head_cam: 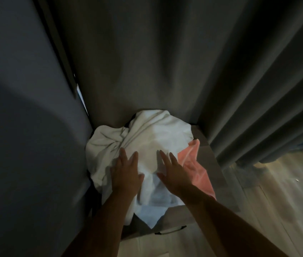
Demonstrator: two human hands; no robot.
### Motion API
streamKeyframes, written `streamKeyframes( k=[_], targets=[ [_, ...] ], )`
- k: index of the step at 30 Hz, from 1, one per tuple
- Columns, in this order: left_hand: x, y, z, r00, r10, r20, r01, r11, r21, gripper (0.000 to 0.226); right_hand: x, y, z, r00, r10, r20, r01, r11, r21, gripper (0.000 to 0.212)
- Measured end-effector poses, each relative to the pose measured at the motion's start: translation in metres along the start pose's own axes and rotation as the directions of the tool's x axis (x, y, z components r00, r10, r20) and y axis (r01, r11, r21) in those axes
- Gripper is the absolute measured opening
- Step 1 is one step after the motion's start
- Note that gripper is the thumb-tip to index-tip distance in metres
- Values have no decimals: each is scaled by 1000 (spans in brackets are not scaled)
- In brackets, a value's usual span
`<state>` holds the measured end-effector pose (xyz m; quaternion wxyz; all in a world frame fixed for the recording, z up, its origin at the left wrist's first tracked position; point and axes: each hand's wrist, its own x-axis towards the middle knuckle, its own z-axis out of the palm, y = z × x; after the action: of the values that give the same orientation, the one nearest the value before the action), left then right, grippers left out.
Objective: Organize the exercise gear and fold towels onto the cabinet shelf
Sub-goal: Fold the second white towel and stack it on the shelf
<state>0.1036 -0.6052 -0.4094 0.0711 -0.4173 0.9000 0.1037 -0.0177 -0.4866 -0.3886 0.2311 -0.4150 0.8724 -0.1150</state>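
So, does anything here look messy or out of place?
The white towel is bunched and twisted rather than folded, sprawled over the cabinet top with a corner hanging past its front edge. A pink towel sticks out from under it on the right. The left hand and right hand rest flat on the white one.

Home: long curtains (165, 62), wood floor (277, 201)

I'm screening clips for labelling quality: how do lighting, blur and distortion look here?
Head view, dim overall: the curtain is nearly black, the white towel brightest, the right hand casting a soft shadow on it. Head view, wide-angle: curtain folds fan outward. Head view, lower left edge smeared; left hand slightly soft.
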Motion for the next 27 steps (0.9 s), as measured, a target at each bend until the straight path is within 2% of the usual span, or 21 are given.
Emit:
streamKeyframes(
  k=[3,8,12,16,20,27],
  targets=[
    [15,-5,14,994,14,-104,-12,1000,17,73,23,2,12,998,25,-50,-25,1000,-8,72],
    [24,-8,18,975,105,-197,-127,986,-106,34,36,9,21,983,38,-179,-6,984,179,50],
    [18,-7,-4,952,145,-271,-228,924,-307,21,34,5,2,949,61,-309,48,941,335,38],
    [14,6,-66,904,120,-409,-313,838,-446,17,22,-15,-51,878,110,-465,105,905,413,21],
    [5,19,-140,862,90,-499,-388,750,-536,16,-2,-45,-127,826,46,-562,272,841,468,16],
    [-37,38,-264,757,59,-651,-484,720,-497,18,-56,-96,-241,812,52,-581,363,736,572,20]
  ],
)
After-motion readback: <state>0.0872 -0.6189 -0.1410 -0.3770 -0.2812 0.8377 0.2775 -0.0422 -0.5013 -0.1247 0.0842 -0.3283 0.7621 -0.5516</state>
